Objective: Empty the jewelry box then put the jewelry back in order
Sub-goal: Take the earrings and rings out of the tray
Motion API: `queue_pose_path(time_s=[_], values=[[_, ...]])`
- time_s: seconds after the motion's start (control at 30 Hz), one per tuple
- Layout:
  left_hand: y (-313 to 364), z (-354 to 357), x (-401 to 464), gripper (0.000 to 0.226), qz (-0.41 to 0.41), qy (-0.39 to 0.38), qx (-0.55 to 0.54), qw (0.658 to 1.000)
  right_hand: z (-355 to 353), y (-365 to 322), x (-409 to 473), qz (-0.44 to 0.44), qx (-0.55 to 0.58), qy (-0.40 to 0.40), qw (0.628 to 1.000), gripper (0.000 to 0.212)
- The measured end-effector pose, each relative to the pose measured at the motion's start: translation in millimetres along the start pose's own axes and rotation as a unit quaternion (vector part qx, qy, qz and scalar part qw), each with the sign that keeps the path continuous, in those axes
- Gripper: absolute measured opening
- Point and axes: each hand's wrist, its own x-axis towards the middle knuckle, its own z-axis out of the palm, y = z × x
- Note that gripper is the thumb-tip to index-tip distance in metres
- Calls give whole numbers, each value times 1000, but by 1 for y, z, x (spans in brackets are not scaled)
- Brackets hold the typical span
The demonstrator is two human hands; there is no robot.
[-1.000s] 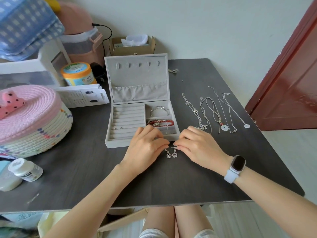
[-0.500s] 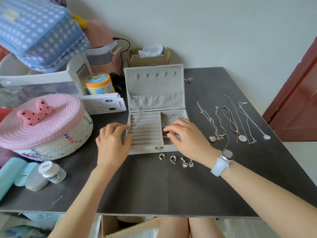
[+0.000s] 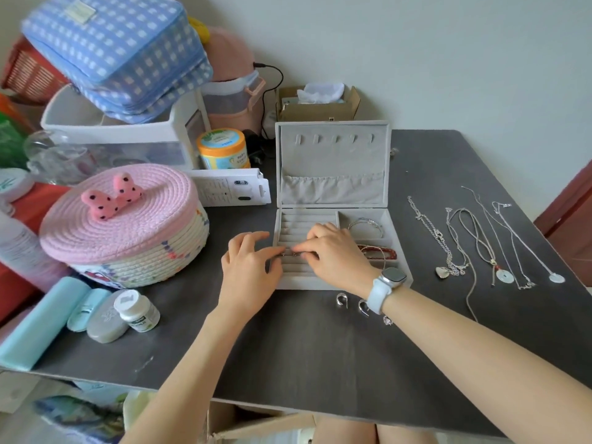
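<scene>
Both grips meet over the ring rolls of the open jewelry box [image 3: 333, 187]: the right hand [image 3: 333, 251] and left hand [image 3: 250, 264] pinch a small ring [image 3: 290, 252] between fingertips. Just right of them lie bracelets [image 3: 368, 227]; necklaces [image 3: 480, 245] spread farther right on the desk [image 3: 320, 347].

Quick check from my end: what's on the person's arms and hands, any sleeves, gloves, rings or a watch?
Both forearms are bare: no sleeves or gloves in view. The right wrist carries a smartwatch with a rounded rectangular dark face in a silvery case on a pale blue-white band. The left hand and wrist wear nothing. No rings show on the right hand either.
</scene>
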Motion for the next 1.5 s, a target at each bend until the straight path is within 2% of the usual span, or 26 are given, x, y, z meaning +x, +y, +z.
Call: queue_pose_path(time_s=[0.23,0.47,0.57,0.67,0.77,0.9,1.0,1.13,1.27,1.4,1.5], values=[[6,-2,6,16,-21,-11,7,1000,3,0,3,1,19,15,1000,21],[12,-1,9,12,-80,-29,-31,996,-9,-4,15,30,39,-78,996,14],[14,-3,4,9,-103,4,-93,990,-13,-4,12,18,54,-95,994,11],[18,-12,-3,8,-105,53,-140,983,-17,0,3,8,93,-67,993,10],[31,-22,-12,12,-91,58,-191,976,-28,7,-14,1,137,-2,990,11],[62,-24,-28,16,-68,19,-229,971,-46,29,-57,15,189,75,979,14],[89,-14,-40,15,-34,-49,-247,967,-55,49,-100,56,207,90,972,15],[121,8,-51,11,47,-122,-210,969,-54,72,-143,110,174,58,977,27],[140,31,-53,14,69,-168,-158,971,-43,87,-161,133,105,33,985,21],[151,42,-52,15,71,-134,-102,983,-39,92,-161,132,58,37,989,10],[155,47,-51,15,72,-124,-75,987,-38,94,-158,121,43,40,991,9]])
